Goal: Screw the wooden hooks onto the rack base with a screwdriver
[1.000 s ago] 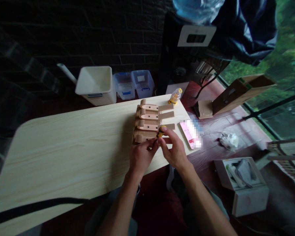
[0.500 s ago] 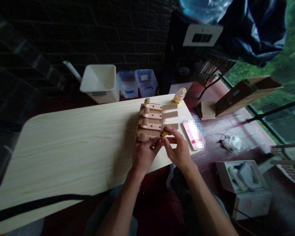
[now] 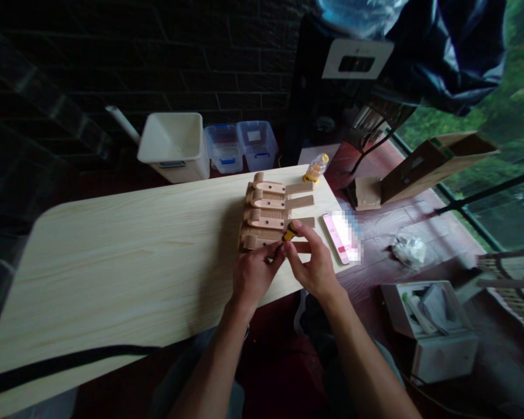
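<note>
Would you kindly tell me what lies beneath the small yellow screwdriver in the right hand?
Beneath the screwdriver lies the lowest tan finger-like arm; the left hand hides the screwdriver's tip.

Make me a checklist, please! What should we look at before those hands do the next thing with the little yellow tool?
1. The right hand pinches the yellow-and-black screwdriver firmly: ok.
2. The screwdriver's tip sits in a screw hole: cannot tell, fingers hide it.
3. The left hand is right beside the tool's lower end: ok.
4. The four tan jointed pieces lie flat, side by side: ok.
5. They rest fully on the wooden table: ok.
6. The clear bottle with a yellow cap stands apart from the hands: ok.
</note>
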Motion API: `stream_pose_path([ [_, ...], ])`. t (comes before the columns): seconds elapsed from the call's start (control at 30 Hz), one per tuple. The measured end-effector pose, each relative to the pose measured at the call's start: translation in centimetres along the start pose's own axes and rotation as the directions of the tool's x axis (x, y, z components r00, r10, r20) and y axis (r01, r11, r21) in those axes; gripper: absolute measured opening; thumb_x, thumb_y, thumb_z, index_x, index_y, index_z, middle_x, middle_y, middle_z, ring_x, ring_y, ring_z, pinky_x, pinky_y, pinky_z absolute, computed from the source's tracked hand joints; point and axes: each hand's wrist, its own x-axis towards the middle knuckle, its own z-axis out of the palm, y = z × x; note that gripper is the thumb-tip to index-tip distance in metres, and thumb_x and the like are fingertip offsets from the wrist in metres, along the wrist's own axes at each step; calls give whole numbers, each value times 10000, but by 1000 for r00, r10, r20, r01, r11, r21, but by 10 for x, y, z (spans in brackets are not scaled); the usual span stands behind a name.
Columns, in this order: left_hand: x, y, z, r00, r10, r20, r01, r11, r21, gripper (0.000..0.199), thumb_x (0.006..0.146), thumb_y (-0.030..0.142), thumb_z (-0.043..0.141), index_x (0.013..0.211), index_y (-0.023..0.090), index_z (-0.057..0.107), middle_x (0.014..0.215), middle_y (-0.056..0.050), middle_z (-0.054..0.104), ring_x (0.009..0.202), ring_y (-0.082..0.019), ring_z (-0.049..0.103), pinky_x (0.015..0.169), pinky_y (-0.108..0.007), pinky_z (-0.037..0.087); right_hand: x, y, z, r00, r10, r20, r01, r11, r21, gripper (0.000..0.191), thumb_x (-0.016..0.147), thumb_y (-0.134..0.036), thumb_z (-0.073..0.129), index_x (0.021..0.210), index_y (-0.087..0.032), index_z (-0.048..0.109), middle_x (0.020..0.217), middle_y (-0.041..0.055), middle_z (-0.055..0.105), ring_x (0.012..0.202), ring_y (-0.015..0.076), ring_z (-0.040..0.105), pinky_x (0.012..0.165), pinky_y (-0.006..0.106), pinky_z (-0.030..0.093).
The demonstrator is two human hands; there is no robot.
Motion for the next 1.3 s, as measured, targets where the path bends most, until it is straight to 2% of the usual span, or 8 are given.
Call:
stream_pose_path([
  [0.13,0,-1,0,1000,-6,-3,6,1000,6,231,1006,442,745,1130,307,887,859,-54,868,692,-160,790,643,-229,476,1,-1,-1,1000,-18,-5,18,1000,-10,569,1039,-214,651,1564,-356,481,1282,95,749,1068,249,779,837,441,727],
  [0.3,0,-2,2,1000,23,-12,-23,1000,9,232,1001,450,756,1145,320,882,880,-44,872,719,-166,804,649,-228,483,2,-3,-1,999,-39,-7,39,999,-17,590,1036,-202,648,1578,-344,465,1314,105,741,1134,266,769,894,469,723],
  [0.57,0,-3,4,1000,2,-8,-2,1000,-1,219,995,431,760,1115,302,889,879,-54,871,717,-170,806,645,-230,492,0,1,-1,1000,2,10,-2,1000,0,549,1050,-228,639,1560,-360,483,1291,91,741,1068,242,776,849,443,732],
  [0.87,0,-3,0,1000,5,2,-5,1000,-5,225,1005,452,750,1127,319,887,873,-47,870,700,-161,795,644,-235,477,7,-9,-3,999,-53,-5,53,998,-25,580,1036,-180,635,1566,-361,484,1296,93,736,1171,261,760,926,465,721],
  [1.07,-1,-5,2,1000,19,-4,-19,999,-27,229,1011,437,738,1127,307,886,892,-49,873,732,-166,810,658,-231,498,7,-9,-3,999,-36,-13,36,999,-13,573,1034,-173,647,1556,-359,498,1257,84,742,1111,247,769,875,430,733],
  [1.2,0,-3,2,1000,-22,11,22,1000,-21,216,995,422,765,1140,314,882,857,-41,868,692,-152,791,625,-223,472,4,-4,-1,999,-30,-20,31,999,22,592,1032,-181,662,1563,-363,473,1286,83,724,1139,234,759,848,399,748],
  [1.3,0,-2,1,999,-44,15,44,999,-1,215,984,430,782,1125,306,885,851,-45,866,705,-155,793,632,-221,469,1,-1,1,999,-22,-32,23,999,22,612,1027,-188,671,1575,-365,462,1345,95,716,1149,246,761,868,424,749],
])
